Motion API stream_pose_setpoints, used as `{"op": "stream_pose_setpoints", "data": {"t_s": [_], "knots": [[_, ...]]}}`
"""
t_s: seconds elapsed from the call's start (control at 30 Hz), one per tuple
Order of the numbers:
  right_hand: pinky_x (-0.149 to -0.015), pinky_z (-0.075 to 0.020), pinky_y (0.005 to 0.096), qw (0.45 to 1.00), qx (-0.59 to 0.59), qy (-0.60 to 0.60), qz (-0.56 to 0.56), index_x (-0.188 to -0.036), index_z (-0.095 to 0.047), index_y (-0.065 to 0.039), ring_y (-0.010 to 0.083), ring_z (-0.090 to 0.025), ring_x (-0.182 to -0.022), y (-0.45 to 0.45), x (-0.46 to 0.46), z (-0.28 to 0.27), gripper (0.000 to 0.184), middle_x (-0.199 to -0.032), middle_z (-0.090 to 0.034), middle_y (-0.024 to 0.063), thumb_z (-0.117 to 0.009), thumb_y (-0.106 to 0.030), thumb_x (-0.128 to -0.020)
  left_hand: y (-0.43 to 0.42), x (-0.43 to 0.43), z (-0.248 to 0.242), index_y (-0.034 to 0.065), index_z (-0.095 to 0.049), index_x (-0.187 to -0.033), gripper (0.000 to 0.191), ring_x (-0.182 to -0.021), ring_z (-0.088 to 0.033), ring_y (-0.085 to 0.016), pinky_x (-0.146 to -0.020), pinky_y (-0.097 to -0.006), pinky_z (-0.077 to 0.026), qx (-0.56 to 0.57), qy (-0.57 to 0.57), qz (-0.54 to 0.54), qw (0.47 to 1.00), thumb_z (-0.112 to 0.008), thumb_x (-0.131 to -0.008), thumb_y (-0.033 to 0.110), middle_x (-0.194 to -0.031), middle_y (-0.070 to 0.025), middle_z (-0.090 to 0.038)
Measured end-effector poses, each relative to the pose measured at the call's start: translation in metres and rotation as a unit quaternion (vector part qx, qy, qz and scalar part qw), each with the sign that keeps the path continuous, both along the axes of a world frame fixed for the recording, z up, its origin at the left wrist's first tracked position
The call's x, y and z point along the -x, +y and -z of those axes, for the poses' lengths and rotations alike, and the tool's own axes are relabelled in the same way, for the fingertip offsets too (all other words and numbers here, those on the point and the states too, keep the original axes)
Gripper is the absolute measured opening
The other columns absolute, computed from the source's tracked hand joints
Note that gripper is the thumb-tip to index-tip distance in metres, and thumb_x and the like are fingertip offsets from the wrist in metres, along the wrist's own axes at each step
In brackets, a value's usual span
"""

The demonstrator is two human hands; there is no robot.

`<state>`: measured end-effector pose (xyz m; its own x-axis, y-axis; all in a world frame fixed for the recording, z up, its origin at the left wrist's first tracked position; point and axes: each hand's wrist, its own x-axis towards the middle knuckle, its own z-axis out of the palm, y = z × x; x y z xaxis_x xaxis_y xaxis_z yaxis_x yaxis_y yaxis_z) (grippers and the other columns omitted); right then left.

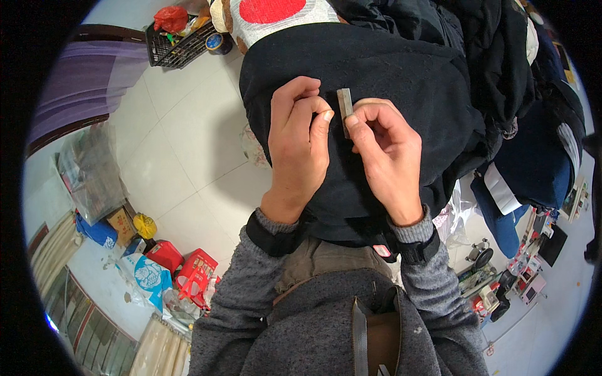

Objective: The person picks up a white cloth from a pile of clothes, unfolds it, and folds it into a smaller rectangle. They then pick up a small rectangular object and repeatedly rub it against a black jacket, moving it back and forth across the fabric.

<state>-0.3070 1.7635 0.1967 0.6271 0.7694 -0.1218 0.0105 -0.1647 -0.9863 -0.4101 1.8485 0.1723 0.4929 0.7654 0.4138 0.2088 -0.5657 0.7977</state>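
Observation:
My right hand (388,145) holds a small, narrow grey bar (345,103) between thumb and fingers. The bar stands nearly upright in the view, its upper half sticking out above the thumb; its material is not certain. To its left, my left hand (301,141) has thumb and forefinger tips pressed together, and I can make out nothing between them. A short gap separates that pinch from the bar. Beneath both hands a black cloth garment (291,56) spreads over a raised surface in front of me. A small white and red tag (381,251) lies at its near edge.
Dark clothing (494,61) is heaped at the upper right, beside a navy cloth item (536,155). A black plastic basket (181,47) stands on the tiled floor (174,141) at upper left. Red bags (195,272) sit along the left wall. A patterned cloth (287,11) lies beyond the garment.

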Motion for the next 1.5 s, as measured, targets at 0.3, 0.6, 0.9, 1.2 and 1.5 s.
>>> {"op": "stream_pose_setpoints", "data": {"t_s": [0.3,0.6,0.9,1.2,1.5], "knots": [[-0.059,-0.0452,0.0214,0.999,0.008,-0.041,-0.019,-0.082,-0.061,0.003,0.0082,-0.054,-0.070,0.003,-0.001,0.005,0.005,-0.094,-0.059,0.0057,-0.064,0.001,-0.084,-0.001,0.001,0.006,0.0001,-0.058,-0.092,0.007,-0.105,-0.055,-0.027,-0.091,-0.0357,-0.045,0.016,-0.002,0.001,1.000,-0.060,-0.086,-0.001,-0.114,-0.0130,-0.055],[-0.065,-0.0425,0.0196,0.997,0.039,-0.058,-0.039,-0.083,-0.062,0.002,0.0061,-0.051,-0.076,0.003,0.001,-0.002,0.006,-0.096,-0.056,0.0024,-0.065,-0.001,-0.087,-0.001,0.001,0.008,-0.0001,-0.056,-0.095,0.014,-0.101,-0.053,-0.028,-0.083,-0.0338,-0.047,-0.017,-0.004,-0.004,1.000,-0.063,-0.085,-0.006,-0.113,-0.0130,-0.053],[-0.060,-0.0397,0.0206,0.990,0.066,-0.115,-0.046,-0.082,-0.061,0.002,0.0068,-0.049,-0.072,0.008,0.007,-0.001,0.005,-0.094,-0.054,0.0032,-0.066,0.001,-0.084,-0.002,0.002,0.010,-0.0003,-0.055,-0.093,0.005,-0.100,-0.053,-0.027,-0.083,-0.0331,-0.047,-0.016,-0.010,-0.021,1.000,-0.059,-0.090,-0.002,-0.112,-0.0130,-0.053],[-0.066,-0.0439,0.0195,0.998,0.005,0.065,-0.009,-0.084,-0.058,0.004,0.0060,-0.052,-0.078,-0.006,-0.004,0.002,0.005,-0.097,-0.054,0.0032,-0.062,0.003,-0.085,0.000,0.010,0.009,0.0001,-0.060,-0.091,0.006,-0.092,-0.056,-0.023,-0.079,-0.0316,-0.048,0.162,-0.074,-0.041,0.983,-0.063,-0.087,-0.001,-0.109,-0.0106,-0.054],[-0.066,-0.0447,0.0204,0.997,0.025,0.068,0.032,-0.087,-0.058,0.004,0.0055,-0.053,-0.076,-0.001,0.001,0.004,0.006,-0.091,-0.056,0.0026,-0.061,0.000,-0.090,0.001,-0.007,0.002,0.0034,-0.064,-0.091,0.015,-0.090,-0.054,-0.026,-0.075,-0.0339,-0.047,-0.016,-0.001,-0.031,0.999,-0.071,-0.079,-0.002,-0.106,-0.0094,-0.054]]}}
